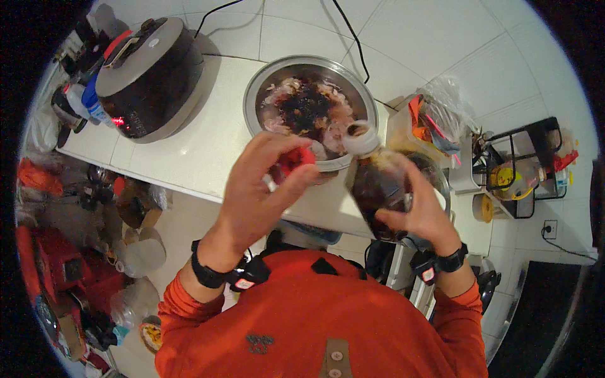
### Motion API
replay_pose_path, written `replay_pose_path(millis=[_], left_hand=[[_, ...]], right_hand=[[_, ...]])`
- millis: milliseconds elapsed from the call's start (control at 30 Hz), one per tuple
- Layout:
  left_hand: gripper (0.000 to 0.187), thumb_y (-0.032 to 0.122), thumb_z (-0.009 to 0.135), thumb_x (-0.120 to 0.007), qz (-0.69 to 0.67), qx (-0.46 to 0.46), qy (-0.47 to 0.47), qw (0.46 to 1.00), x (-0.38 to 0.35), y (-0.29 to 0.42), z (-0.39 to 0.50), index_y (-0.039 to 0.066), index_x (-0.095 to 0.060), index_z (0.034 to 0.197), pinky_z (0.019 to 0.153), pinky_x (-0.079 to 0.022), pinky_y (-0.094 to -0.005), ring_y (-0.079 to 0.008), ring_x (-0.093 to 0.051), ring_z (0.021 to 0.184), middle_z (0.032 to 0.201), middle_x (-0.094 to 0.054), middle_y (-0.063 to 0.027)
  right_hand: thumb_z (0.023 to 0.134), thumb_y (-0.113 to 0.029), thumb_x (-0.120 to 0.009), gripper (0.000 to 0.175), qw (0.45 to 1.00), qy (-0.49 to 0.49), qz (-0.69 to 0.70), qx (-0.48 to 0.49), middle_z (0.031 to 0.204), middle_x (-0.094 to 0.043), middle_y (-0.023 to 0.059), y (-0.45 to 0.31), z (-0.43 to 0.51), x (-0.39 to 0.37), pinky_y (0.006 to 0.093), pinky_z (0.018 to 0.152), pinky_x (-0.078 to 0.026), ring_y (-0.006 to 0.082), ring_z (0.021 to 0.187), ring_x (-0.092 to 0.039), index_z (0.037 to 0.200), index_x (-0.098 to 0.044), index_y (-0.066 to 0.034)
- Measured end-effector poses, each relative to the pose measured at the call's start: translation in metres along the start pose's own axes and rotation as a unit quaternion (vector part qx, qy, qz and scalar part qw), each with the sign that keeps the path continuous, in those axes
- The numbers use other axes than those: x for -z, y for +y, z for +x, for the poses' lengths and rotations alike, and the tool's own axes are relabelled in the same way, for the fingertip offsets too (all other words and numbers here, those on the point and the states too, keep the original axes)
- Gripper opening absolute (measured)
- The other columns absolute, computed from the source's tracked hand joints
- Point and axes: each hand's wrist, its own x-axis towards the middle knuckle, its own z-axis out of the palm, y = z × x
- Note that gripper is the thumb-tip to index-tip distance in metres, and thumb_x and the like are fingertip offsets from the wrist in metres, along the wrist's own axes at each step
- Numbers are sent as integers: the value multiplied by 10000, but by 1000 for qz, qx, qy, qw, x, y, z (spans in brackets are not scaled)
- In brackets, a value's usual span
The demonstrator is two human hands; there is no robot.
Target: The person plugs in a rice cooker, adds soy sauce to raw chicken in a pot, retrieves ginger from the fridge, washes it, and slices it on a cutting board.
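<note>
My left hand (264, 189) holds a red bottle cap (298, 159) between thumb and fingers, in front of the near left rim of a metal bowl. In my right hand (420, 212) is a plastic bottle (378, 189) of dark liquid, its uncapped neck tilted a little towards the bowl's near right rim. No stream of liquid shows at its mouth. The round metal bowl (251, 101) on the white counter contains pale pink pieces that look like raw meat, with dark brown liquid pooled over their middle.
A dark electric cooker (151, 85) stands at the counter's left. Right of the bowl are a plastic bin (401, 130) with packets and bags, and a black wire rack (513, 165). Black cords hang against the tiled wall behind. Red boxes and containers crowd the lower left.
</note>
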Motion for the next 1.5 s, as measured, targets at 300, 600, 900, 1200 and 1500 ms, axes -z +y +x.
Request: replay_pose_path(millis=[300,600,900,1200,1500], left_hand=[[335,175,760,-773,4,-30,-117,993,-26,13,19,15,-626,1015,667,-468,-295,-212,-558,787,895,-556,-81],[438,103,810,-712,-91,-57,-342,933,-73,23,36,58,-596,1229,819,-436,-286,-179,-528,899,982,-530,-73],[642,98,798,-712,-177,-85,-439,877,-202,55,38,77,-448,1383,1014,-371,-329,-231,-476,1227,1348,-501,-110],[478,138,897,-617,-171,85,-382,904,-332,86,28,43,-464,1340,984,-393,-319,-200,-516,1190,1334,-519,-95],[295,169,960,-538,-34,181,-283,941,-380,41,-3,32,-566,1220,849,-453,-297,-171,-593,1035,1178,-615,-80]], right_hand=[[587,-258,-829,913,1000,-16,22,10,1129,-560,216,-9,-36,-28,372,895,-467,329,1017,-592,1342,-394,15],[586,-278,-817,908,995,88,-49,-7,1119,-551,207,14,-97,-3,390,883,-461,372,1028,-568,1341,-391,-10],[579,-277,-838,936,974,222,-27,-42,1108,-564,168,68,-185,52,370,900,-452,316,1026,-576,1353,-384,-12],[639,-277,-825,826,878,442,143,-118,1156,-559,96,159,-309,199,326,965,-409,189,1092,-523,1301,-429,19],[716,-273,-798,693,773,614,95,-127,1123,-583,104,367,-339,379,301,922,-416,184,1039,-550,1240,-460,31]])
